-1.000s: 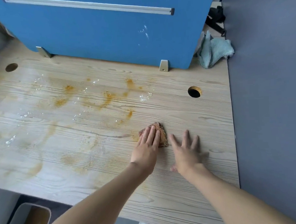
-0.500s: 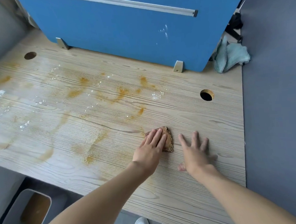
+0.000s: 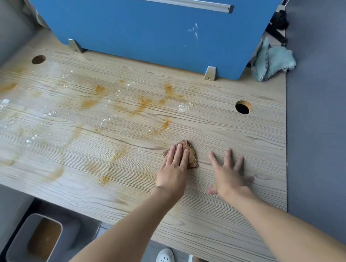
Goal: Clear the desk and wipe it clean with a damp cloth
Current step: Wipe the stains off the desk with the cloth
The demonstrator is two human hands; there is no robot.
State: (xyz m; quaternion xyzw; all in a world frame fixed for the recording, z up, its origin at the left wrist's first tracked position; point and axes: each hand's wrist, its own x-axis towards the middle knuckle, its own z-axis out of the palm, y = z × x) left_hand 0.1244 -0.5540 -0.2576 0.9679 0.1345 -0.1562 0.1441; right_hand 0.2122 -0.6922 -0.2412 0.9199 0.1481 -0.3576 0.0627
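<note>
A light wooden desk [image 3: 247, 140] carries orange smears [image 3: 140, 106] and white crumbs [image 3: 184, 107] over its left and middle. My left hand [image 3: 174, 170] presses flat, fingers straight, on a small folded cloth [image 3: 191, 156] stained orange-brown. To its right, my right hand [image 3: 228, 172] lies flat on the bare wood with fingers spread and holds nothing. A pale blue cloth [image 3: 273, 61] lies crumpled at the desk's back right corner.
A blue partition panel [image 3: 145, 33] on metal brackets stands along the back edge. Round cable holes sit at back left [image 3: 38, 59] and right [image 3: 243, 107]. A grey bin [image 3: 36, 243] stands on the floor at lower left. A grey wall [image 3: 321, 125] borders the right.
The view has shifted, so the desk appears further right and lower. Both hands keep their pose; the left hand with the cloth has barely moved on the desk.
</note>
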